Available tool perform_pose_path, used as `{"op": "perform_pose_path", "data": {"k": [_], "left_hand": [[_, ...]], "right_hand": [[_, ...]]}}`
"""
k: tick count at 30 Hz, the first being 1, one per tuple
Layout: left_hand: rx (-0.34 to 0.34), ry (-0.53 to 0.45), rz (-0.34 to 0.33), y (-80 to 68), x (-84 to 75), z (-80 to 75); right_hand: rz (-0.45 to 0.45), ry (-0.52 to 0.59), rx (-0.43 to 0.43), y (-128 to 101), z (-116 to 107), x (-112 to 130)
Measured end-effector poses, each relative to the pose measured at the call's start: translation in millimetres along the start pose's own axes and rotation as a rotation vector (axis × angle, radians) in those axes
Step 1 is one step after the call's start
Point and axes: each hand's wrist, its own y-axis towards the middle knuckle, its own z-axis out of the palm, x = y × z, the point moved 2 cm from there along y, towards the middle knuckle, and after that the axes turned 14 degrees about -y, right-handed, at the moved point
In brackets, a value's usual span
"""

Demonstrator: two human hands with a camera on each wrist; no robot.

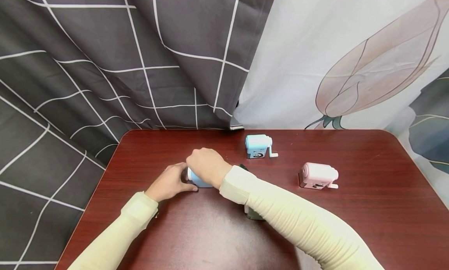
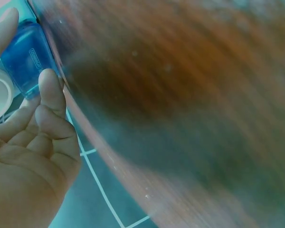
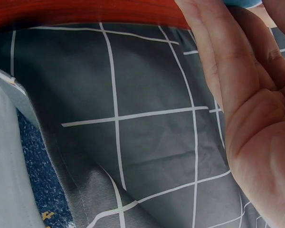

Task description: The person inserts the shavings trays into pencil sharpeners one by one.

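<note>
A blue crank pencil sharpener (image 1: 200,179) stands on the left half of the table, largely covered by both hands. My left hand (image 1: 170,182) holds its left end, thumb in front and fingers behind. In the left wrist view, its translucent blue drawer (image 2: 31,59) and a white round end (image 2: 0,92) show between thumb and fingers. Over the top and right side, my right hand (image 1: 207,164) grips the same sharpener with curled fingers; its crank is hidden. Only a bit of blue shows by the fingers in the right wrist view.
A light blue sharpener (image 1: 257,146) with its crank stands near the back edge, and a pink one (image 1: 318,176) to the right. A greenish sharpener (image 1: 255,214) lies mostly hidden beneath the right sleeve (image 1: 298,215). Curtains (image 1: 182,59) hang behind the table (image 1: 210,238).
</note>
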Motion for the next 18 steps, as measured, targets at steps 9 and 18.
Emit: {"op": "perform_pose_path", "data": {"k": [9, 18], "left_hand": [[0.001, -0.008, 0.012, 1.6, -0.2, 1.1], [-0.003, -0.003, 0.051, 2.7, -2.3, 1.6]], "right_hand": [[-0.003, -0.009, 0.011, -0.2, -0.3, 0.3], [0.006, 0.002, 0.024, 0.5, -0.7, 0.5]]}}
